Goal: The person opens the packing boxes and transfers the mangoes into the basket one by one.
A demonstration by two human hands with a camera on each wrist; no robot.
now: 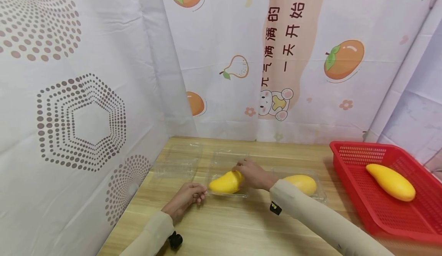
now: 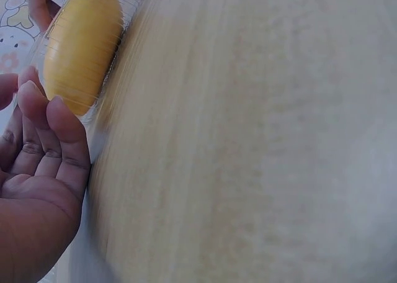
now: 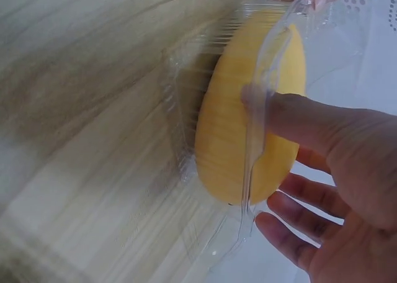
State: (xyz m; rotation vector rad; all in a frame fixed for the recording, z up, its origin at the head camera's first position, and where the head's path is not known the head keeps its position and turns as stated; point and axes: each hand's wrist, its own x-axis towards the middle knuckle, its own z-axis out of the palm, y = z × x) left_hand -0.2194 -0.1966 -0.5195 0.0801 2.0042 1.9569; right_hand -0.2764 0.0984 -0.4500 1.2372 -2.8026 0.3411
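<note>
A yellow mango (image 1: 224, 184) lies in a transparent plastic clamshell box (image 1: 229, 195) whose hinged lid stands open toward the back. My right hand (image 1: 254, 174) holds the mango from the right. In the right wrist view its thumb (image 3: 291, 112) presses the near side, behind the box's rim, while the other fingers reach around the far side. At the box's left front corner, my left hand (image 1: 186, 199) pinches the plastic rim between thumb and fingertips; its other fingers (image 2: 65, 131) are curled.
Right of this box is another transparent box (image 1: 321, 194) with a mango (image 1: 304, 184), partly behind my right sleeve. An open transparent box (image 1: 176, 168) sits at the back left. The red basket (image 1: 359, 206) on the right holds one mango (image 1: 391, 182). Printed curtains (image 1: 221, 125) border the table.
</note>
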